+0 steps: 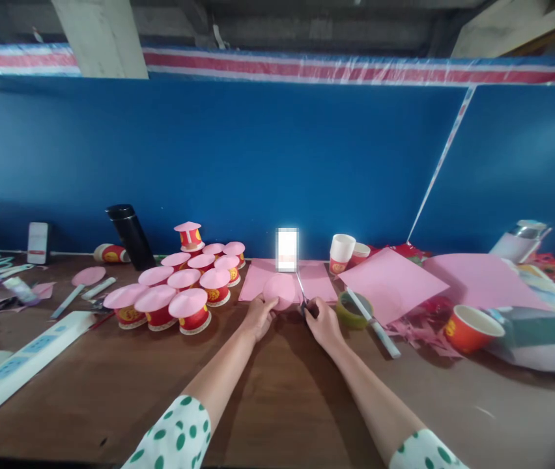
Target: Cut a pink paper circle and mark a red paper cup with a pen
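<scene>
My left hand (259, 316) pinches the near edge of a round pink paper disc (281, 290), fingers closed on it. Beside it, my right hand (322, 320) grips a pair of scissors (303, 297) whose blades point away from me along the disc's right edge. Both hands sit above the brown table (277, 397), just in front of flat pink paper sheets (316, 280). To the left stand several upturned red paper cups with pink paper lids (184, 296).
A roll of tape (353, 310) and a white pen-like tool (380, 329) lie right of my right hand. An open red cup (470, 327), big pink sheets (392, 281), stacked cups (343, 253), a black flask (129, 236) and a power strip (18, 365) surround the spot.
</scene>
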Tool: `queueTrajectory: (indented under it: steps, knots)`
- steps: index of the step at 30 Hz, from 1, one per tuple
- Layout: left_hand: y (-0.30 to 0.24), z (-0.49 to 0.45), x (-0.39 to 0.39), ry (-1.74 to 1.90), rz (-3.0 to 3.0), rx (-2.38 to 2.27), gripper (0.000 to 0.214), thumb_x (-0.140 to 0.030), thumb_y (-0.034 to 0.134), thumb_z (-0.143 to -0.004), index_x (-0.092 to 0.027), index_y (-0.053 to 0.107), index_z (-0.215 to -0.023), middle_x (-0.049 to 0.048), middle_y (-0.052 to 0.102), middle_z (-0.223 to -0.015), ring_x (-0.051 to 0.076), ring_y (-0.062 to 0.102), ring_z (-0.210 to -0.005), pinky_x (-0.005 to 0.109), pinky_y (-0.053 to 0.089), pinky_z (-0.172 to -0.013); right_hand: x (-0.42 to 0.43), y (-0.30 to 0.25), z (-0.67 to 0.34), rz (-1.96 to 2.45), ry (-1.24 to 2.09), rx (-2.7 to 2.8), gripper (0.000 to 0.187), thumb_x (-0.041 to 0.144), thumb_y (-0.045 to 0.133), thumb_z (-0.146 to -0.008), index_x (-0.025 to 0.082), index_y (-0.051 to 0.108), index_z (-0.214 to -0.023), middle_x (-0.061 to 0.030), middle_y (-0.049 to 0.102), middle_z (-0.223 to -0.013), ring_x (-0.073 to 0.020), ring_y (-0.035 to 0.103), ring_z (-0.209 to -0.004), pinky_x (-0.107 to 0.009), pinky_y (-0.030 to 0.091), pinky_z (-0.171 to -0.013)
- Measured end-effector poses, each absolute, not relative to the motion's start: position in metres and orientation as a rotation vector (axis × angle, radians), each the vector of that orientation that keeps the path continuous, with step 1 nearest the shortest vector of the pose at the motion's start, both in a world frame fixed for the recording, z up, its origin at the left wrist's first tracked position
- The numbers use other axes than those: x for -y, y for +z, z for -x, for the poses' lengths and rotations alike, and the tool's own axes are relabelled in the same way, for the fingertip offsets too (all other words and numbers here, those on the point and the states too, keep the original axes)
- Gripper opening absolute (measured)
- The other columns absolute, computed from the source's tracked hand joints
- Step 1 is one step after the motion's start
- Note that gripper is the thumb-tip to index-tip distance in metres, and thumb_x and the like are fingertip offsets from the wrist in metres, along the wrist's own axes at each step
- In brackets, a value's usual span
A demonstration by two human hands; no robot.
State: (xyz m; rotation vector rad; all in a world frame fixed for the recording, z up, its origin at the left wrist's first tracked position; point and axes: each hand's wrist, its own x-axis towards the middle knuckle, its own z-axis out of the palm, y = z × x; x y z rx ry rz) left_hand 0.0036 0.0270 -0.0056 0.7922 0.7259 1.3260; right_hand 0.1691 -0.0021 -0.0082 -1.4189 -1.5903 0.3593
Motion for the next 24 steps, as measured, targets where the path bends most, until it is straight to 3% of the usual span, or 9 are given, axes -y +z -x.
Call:
queueTrajectory:
  steps: [8, 18, 24]
  knots:
    - [-0.004, -0.006, -0.028, 1.303, -0.828, -0.724, 0.032, -0.024, 0.076, -0.058, -0.011, 0.06, -0.083, 0.0068, 0.069, -0.07, 0.017, 0.064, -0.065, 0.027, 0.048, -0.062, -0.004, -0.013, -0.171, 1.442, 0.326, 1.58, 0.02, 0.037, 0.05, -0.077, 0.02, 0.052, -0.068, -0.0032, 0.062, -0.065, -0.0182, 0.057, -0.059, -0.026, 0.039, -0.057]
    - [-0.003, -0.007, -0.029, 1.301, -0.789, -0.657, 0.032, -0.023, 0.074, -0.062, -0.011, 0.057, -0.086, 0.0077, 0.07, -0.078, 0.018, 0.065, -0.074, 0.03, 0.048, -0.072, -0.005, -0.011, -0.169, 1.468, 0.354, 1.58, 0.02, 0.038, 0.051, -0.077, 0.02, 0.052, -0.069, -0.0024, 0.062, -0.066, -0.0175, 0.057, -0.06, -0.025, 0.04, -0.058]
    - [-0.002, -0.006, -0.029, 1.283, -0.766, -0.688, 0.035, -0.024, 0.075, -0.06, -0.011, 0.057, -0.087, 0.0079, 0.069, -0.075, 0.019, 0.065, -0.073, 0.03, 0.049, -0.067, -0.011, -0.015, -0.169, 1.472, 0.407, 1.549, 0.021, 0.039, 0.052, -0.074, 0.019, 0.054, -0.068, -0.0018, 0.061, -0.063, -0.0168, 0.055, -0.056, -0.024, 0.038, -0.053]
